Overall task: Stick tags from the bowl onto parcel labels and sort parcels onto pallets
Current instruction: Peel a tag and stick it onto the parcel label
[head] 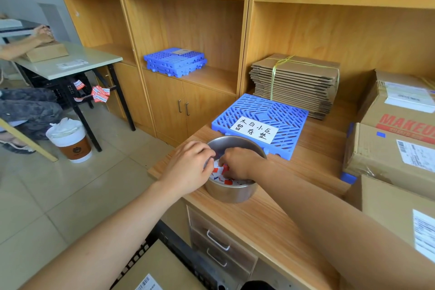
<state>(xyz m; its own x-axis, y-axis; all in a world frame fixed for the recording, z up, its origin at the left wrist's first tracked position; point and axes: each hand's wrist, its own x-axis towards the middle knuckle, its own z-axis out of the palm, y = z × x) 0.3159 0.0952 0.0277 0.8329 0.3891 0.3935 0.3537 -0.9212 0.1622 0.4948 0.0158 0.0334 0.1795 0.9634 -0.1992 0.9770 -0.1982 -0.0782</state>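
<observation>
A steel bowl (231, 192) stands near the left edge of the wooden counter and holds several red, blue and white tags (217, 173). My left hand (188, 167) grips the bowl's left rim. My right hand (240, 163) reaches down inside the bowl with fingers curled among the tags; the fingertips are hidden. Behind the bowl lies a blue pallet (292, 115) with a handwritten white sign. A second stack of blue pallets (175, 61) sits on the shelf to the left. Labelled cardboard parcels (386, 155) stand at the right.
A strapped bundle of flat cartons (296, 82) sits behind the pallet. Another parcel (155, 271) lies below at the bottom left. On the floor stands a cup-shaped bin (70, 141) beside a table (77, 63), where another person's arms work on a box.
</observation>
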